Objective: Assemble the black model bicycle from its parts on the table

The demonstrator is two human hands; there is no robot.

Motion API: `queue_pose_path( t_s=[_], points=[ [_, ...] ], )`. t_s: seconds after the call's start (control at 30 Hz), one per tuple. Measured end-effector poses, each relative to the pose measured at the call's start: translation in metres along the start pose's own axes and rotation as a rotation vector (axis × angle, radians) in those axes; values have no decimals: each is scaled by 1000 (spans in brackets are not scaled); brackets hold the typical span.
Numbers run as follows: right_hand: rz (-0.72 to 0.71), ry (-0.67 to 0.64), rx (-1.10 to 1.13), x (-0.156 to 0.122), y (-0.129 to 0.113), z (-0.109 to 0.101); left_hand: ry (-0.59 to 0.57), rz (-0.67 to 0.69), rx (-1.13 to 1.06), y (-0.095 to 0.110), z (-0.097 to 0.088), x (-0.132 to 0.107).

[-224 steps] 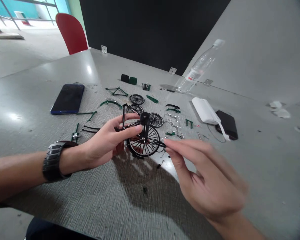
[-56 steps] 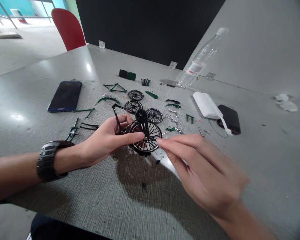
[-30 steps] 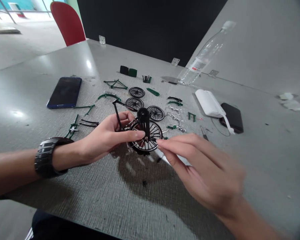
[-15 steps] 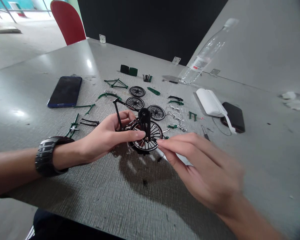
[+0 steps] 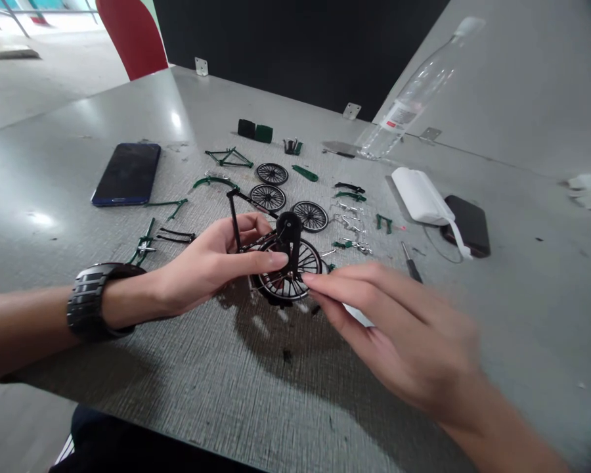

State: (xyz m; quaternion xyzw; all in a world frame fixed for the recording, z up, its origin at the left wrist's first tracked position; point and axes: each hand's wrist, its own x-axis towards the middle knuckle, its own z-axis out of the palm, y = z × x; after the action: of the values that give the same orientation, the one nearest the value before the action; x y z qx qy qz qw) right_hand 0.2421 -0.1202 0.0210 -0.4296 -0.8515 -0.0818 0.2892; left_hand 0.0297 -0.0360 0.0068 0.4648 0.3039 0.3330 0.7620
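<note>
A black model bicycle frame (image 5: 233, 220) with a spoked wheel (image 5: 311, 263) and a dark chain cover (image 5: 289, 226) is held above the table by my left hand (image 5: 217, 256). The thumb presses on the cover beside the wheel's hub, and the other fingers are behind the frame. My right hand (image 5: 389, 315) has its thumb and forefinger pinched together at the right side of the wheel, near the hub. Whatever lies between those fingertips is too small or hidden to make out. Just behind the bicycle, loose spoked wheels (image 5: 268, 198) rest on the table.
Green frame parts (image 5: 229, 156), green mudguards (image 5: 350, 196) and small silver pieces lie spread beyond my hands. A phone (image 5: 127, 174) is at the left. To the right are a screwdriver (image 5: 412, 264), a white case (image 5: 418, 197), a black box (image 5: 467, 226) and a clear bottle (image 5: 398, 118).
My right fingertips have shifted slightly left, closer to the wheel's hub. My left hand keeps its grip on the bicycle frame. The view has tilted slightly.
</note>
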Motion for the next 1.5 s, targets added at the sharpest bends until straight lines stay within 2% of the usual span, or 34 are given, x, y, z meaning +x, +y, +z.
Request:
queue_pose_path(
  t_s=[0.77,1.07,1.27,1.5],
  points=[
    [-6,99,-36,4,-1,-1,-11,-14,-18,0,-2,-1],
    [15,72,-20,3,1,-2,9,-28,-14,0,-1,0],
    [56,-32,73,2,2,-2,53,-21,-5,1,-2,1],
    [48,-24,14,2,4,-1,55,-33,16,0,-3,0]
  ],
)
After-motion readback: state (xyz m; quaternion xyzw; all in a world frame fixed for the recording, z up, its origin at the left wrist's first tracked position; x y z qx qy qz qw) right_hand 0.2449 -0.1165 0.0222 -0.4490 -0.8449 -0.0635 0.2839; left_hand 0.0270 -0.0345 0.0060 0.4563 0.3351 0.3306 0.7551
